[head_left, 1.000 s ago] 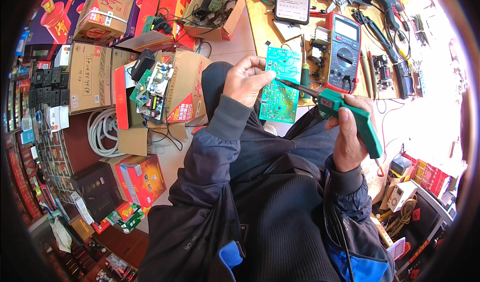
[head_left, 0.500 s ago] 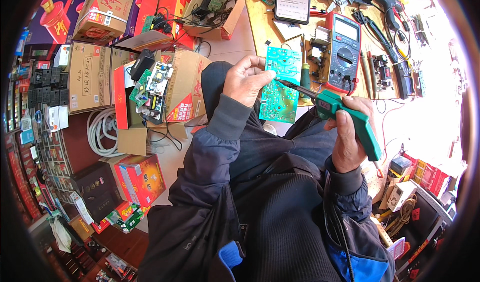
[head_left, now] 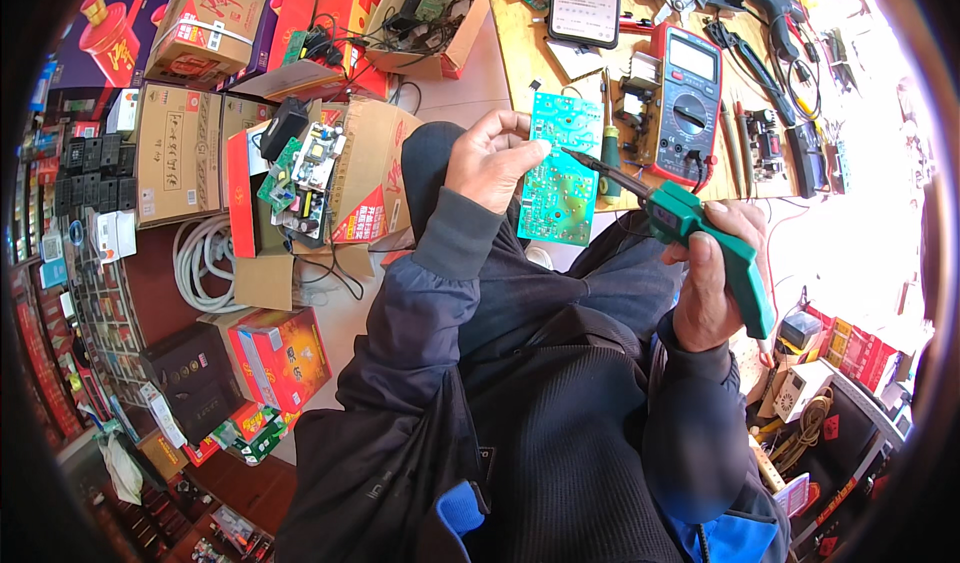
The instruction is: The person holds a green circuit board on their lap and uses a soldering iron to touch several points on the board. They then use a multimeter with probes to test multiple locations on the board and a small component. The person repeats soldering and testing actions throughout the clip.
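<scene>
A green circuit board [head_left: 556, 198], solder side up, is pinched at its left edge by my left hand [head_left: 493, 160], thumb on top. My right hand [head_left: 717, 278] is closed round the handle of a green pistol-grip soldering iron [head_left: 735, 263]. The iron's thin dark tip points left over the upper middle of the board, close to my left thumb; whether it touches the board I cannot tell. A screwdriver with a green handle [head_left: 610, 158] lies just right of the board on the table edge.
On the wooden table [head_left: 520, 53] lie a red multimeter [head_left: 688, 103], a phone [head_left: 586, 3], pliers, probes and cables. Left of my legs stand cardboard boxes holding boards [head_left: 318, 168] and wires [head_left: 430, 8]. A coiled white hose [head_left: 203, 263] lies beside them.
My right hand has moved slightly right and down with the soldering iron, and its tip has shifted right, away from my left thumb. My left hand and the board stay put.
</scene>
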{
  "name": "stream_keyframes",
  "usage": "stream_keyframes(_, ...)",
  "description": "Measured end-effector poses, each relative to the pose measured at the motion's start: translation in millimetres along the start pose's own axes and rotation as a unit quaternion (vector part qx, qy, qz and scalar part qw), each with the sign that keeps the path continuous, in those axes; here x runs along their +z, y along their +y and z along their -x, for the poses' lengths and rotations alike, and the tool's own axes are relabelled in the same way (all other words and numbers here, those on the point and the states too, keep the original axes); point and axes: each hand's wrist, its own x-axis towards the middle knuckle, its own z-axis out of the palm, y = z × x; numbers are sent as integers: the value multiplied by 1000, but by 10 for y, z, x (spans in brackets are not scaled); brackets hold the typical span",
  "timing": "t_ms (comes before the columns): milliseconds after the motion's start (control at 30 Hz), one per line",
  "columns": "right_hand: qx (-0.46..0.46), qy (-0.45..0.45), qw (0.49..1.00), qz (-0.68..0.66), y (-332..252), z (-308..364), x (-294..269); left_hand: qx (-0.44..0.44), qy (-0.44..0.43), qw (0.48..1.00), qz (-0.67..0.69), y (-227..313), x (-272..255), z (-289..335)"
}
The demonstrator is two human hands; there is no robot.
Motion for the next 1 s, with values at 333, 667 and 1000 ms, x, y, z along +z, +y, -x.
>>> stream_keyframes(333,-24,-28,996,77,-15,38,-55,10,22,1000,-4,-13,26,-4)
stream_keyframes(667,-37,-35,995,86,-13,59,-106,16,22,1000,16,-39,33,-10)
stream_keyframes(1000,-13,-37,995,90,-8,70,-31,18,15,1000,-4,-40,14,-9)
